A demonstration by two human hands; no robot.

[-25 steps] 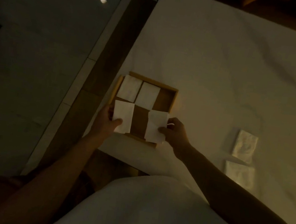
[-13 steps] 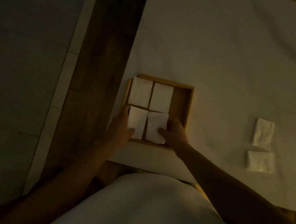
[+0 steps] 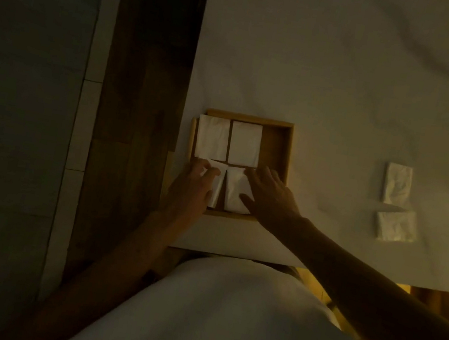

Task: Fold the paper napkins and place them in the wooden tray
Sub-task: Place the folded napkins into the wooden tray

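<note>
A square wooden tray (image 3: 287,150) sits near the front left corner of the white tabletop (image 3: 350,72). Two folded white napkins lie in its far half, one on the left (image 3: 212,138) and one beside it (image 3: 245,143). My left hand (image 3: 191,188) grips the near-left napkin (image 3: 216,193) with curled fingers; the napkin sits slightly askew. My right hand (image 3: 269,197) rests with spread, straight fingers on the near-right napkin (image 3: 233,191), thumb on its lower part.
Two crumpled-looking napkins lie on the table to the right, one (image 3: 397,187) behind the other (image 3: 394,229). The table's left edge runs just beside the tray, with a dark wooden strip (image 3: 145,69) below it. The front edge is close to my body.
Both hands brought the two near napkins down into the tray and closer together. My right hand went from pinching its napkin to lying flat on it.
</note>
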